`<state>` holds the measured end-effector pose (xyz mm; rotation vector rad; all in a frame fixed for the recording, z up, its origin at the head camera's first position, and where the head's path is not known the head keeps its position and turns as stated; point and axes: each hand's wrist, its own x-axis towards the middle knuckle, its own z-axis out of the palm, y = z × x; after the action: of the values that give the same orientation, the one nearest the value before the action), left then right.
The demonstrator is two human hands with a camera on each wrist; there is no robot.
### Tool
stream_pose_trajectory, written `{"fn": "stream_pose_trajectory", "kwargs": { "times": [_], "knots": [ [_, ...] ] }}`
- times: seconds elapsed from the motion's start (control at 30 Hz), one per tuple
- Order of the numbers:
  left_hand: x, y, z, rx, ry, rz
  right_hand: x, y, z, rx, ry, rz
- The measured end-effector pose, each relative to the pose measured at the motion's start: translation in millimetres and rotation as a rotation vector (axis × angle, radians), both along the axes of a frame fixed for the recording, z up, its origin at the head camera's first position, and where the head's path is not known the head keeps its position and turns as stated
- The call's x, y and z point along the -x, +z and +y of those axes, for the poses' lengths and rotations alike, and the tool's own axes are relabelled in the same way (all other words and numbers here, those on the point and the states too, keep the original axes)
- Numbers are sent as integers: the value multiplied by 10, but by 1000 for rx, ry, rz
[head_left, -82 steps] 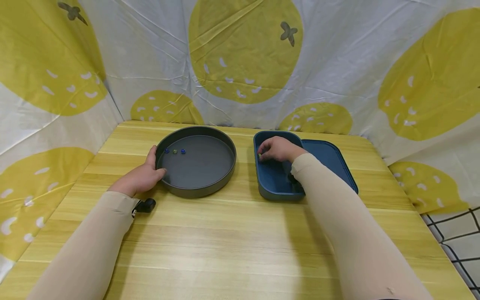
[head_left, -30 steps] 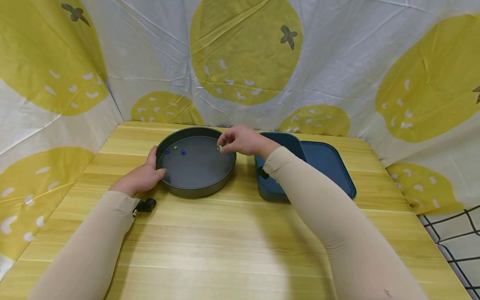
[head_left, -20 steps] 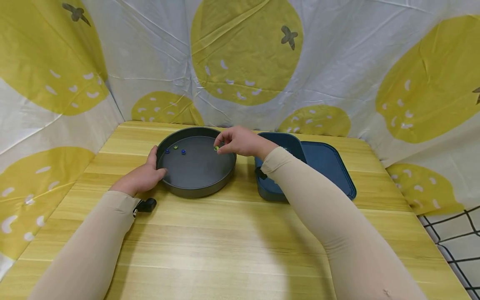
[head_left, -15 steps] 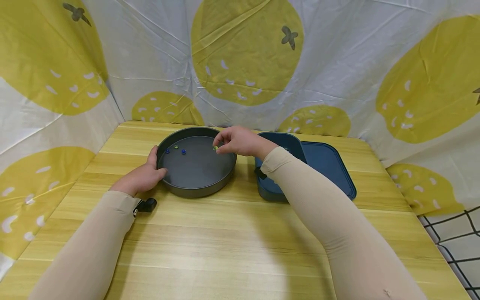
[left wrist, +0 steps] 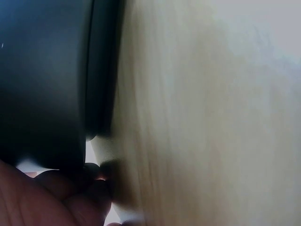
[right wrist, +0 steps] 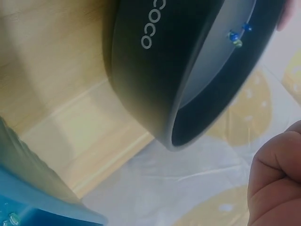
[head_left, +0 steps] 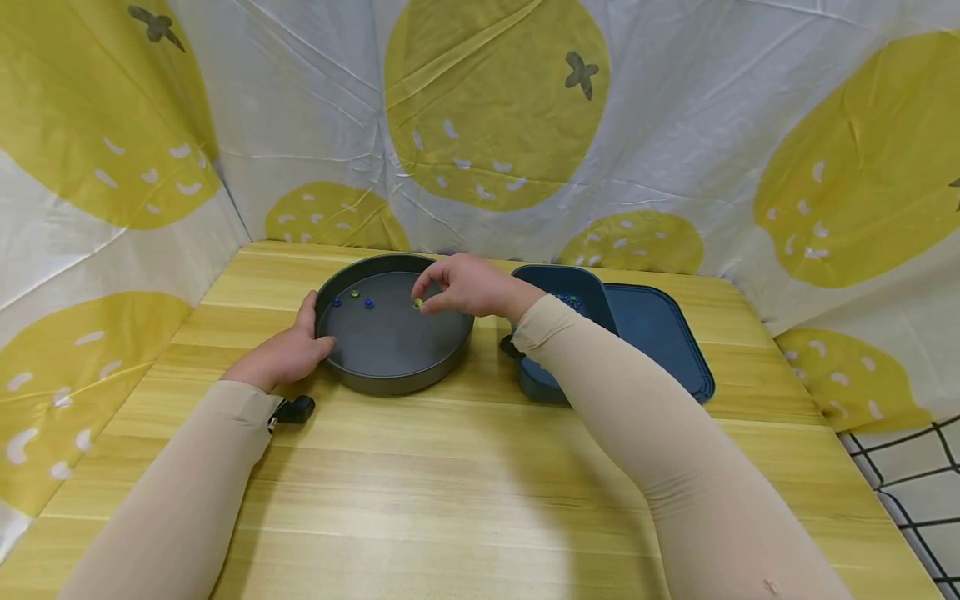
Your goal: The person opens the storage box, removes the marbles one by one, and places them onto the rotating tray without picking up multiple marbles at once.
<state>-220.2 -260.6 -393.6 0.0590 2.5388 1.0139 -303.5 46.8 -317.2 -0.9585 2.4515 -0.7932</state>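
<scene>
My right hand [head_left: 468, 285] is over the right part of a round dark grey pan [head_left: 397, 342], pinching a small yellow-green marble [head_left: 417, 304] between thumb and fingertips. In the right wrist view that hand's curled fingers [right wrist: 277, 174] show, but the pinched marble does not. Inside the pan, towards its back left, lie a blue marble [head_left: 337, 302], a green marble [head_left: 355, 293] and a second blue marble [head_left: 369, 304]. Against the pan's left side rests my left hand [head_left: 288, 350], fingers extended along the wall and thumb at the rim; the left wrist view is dark there.
Right of the pan stands a blue rectangular box [head_left: 536, 379], partly hidden by my right forearm, with several marbles [head_left: 572, 302] in it. A flat blue lid [head_left: 660, 333] lies beside it on the wooden table [head_left: 420, 500]. A patterned curtain [head_left: 487, 125] hangs behind.
My right hand has come left from the blue box to the pan with the marble and has moved slightly farther over it. The green marble in the pan shifted backwards. My left hand stays put.
</scene>
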Motion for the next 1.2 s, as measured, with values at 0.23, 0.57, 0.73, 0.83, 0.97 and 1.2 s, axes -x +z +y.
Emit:
{"fn": "stream_pose_trajectory", "kwargs": {
  "times": [0.23,0.57,0.73,0.83,0.97,1.2],
  "knots": [
    [18,-5,4,-12,9,-2,59,21,248,32,-114,-52],
    [23,16,10,15,-8,14,340,-381,1150,-81,-385,-7],
    [27,-1,0,11,-7,11,423,-553,1358,-319,-362,20],
    [20,-5,-2,10,-4,5,442,-616,1409,-395,-369,-21],
    [15,-6,-2,6,-1,1,456,-651,1427,-412,-398,-54],
    [8,-6,-9,5,4,0,487,-684,1405,-386,-374,-51]
  ]
}}
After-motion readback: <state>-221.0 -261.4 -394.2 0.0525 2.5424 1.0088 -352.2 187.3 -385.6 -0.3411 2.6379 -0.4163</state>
